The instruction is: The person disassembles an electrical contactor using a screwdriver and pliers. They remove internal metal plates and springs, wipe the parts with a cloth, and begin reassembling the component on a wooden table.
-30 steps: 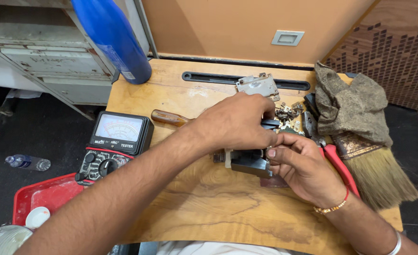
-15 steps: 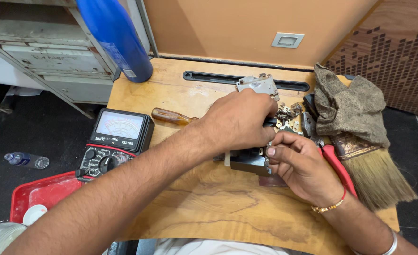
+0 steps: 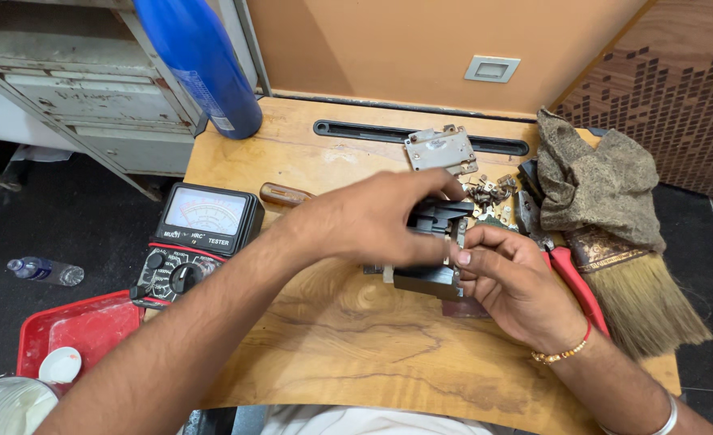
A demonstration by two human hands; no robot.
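Note:
A dark grey electrical switch body [image 3: 431,278] lies in the middle of the wooden table [image 3: 348,338]. My left hand [image 3: 377,221] reaches across from the left and grips its upper black part [image 3: 445,216]. My right hand [image 3: 514,282] holds the block's right side, thumb and fingers pinched at a small metal piece on it. A grey metal cover plate [image 3: 439,150] lies just behind, with a heap of small brass and metal parts [image 3: 489,192] beside it.
An analog multimeter [image 3: 199,238] sits at the table's left edge, a wooden-handled tool [image 3: 286,194] beside it. A blue cylinder [image 3: 199,60] stands back left. A brown cloth [image 3: 594,181], a brush [image 3: 642,294] and red-handled pliers [image 3: 574,278] lie right. A red tray [image 3: 78,330] sits low left.
Both hands stay on the switch body. My left hand has shifted slightly on the upper part; the view has moved a little.

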